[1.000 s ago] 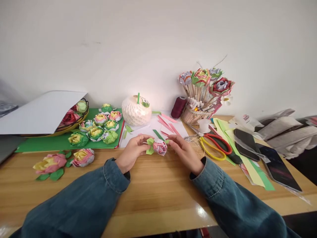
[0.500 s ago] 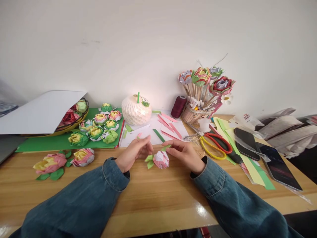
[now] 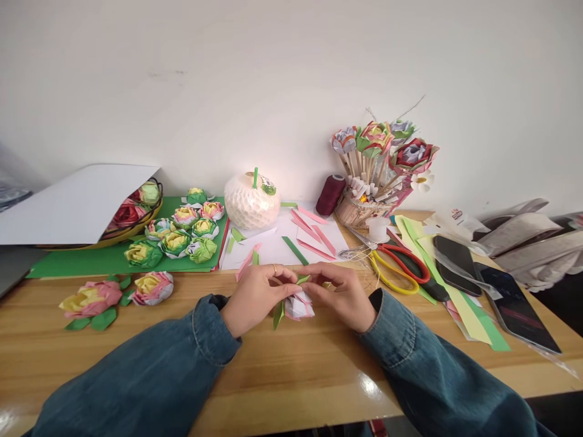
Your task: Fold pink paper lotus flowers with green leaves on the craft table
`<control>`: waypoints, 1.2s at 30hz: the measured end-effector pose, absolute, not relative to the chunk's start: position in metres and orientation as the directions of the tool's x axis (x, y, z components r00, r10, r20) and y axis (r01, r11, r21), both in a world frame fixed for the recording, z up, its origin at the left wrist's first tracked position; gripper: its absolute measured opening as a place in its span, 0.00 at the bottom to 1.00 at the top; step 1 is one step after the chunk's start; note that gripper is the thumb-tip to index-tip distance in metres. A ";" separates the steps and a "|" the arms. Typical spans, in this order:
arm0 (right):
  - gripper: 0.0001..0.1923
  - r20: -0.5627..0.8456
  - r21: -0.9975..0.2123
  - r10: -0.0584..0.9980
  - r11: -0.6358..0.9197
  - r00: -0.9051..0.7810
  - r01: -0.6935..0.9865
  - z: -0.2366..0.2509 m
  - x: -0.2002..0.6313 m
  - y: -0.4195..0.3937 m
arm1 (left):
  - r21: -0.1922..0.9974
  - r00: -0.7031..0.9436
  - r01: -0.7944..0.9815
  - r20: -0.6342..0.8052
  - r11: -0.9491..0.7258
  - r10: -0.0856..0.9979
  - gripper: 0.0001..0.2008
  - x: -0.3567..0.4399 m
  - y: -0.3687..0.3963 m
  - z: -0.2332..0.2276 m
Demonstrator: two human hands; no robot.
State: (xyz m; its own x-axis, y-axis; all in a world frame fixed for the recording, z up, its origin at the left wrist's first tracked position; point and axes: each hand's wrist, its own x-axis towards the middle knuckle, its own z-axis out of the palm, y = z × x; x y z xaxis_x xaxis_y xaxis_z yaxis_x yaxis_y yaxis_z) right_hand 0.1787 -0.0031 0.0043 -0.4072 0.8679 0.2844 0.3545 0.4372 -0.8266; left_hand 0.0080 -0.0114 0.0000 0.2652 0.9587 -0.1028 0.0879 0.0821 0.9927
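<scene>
A small pink and white paper flower [image 3: 299, 305] with green paper leaves sits just above the wooden table [image 3: 282, 364], between my two hands. My left hand [image 3: 256, 294] grips it from the left, fingers pinching its upper side. My right hand [image 3: 342, 292] pinches it from the right at a green leaf. Both forearms wear denim sleeves. The flower's upper part is hidden by my fingers.
Finished paper flowers [image 3: 182, 233] lie on a green sheet [image 3: 91, 262] at left, two more [image 3: 113, 294] on the wood. A white netted ball [image 3: 251, 203], thread spool [image 3: 330, 194], flower basket [image 3: 364, 209], scissors [image 3: 396, 270], paper strips and phones [image 3: 514, 300] lie behind and right.
The flower came down and toward me, from raised between open fingers to low over the table. Both hands closed in on it and now pinch it together.
</scene>
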 end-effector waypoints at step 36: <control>0.11 0.419 -0.519 0.759 0.651 -0.499 0.554 -0.001 0.177 -0.007 | 0.982 0.299 0.181 -0.105 0.052 0.948 0.03 0.006 -0.007 -0.003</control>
State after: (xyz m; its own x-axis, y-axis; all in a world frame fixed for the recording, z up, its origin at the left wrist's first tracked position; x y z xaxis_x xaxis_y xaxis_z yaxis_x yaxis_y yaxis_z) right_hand 0.1771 -0.0074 -0.0008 -0.4989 0.7587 0.4189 0.5536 0.6508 -0.5195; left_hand 0.0061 -0.0066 -0.0033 0.2992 0.9484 -0.1051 0.1806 0.0519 0.9822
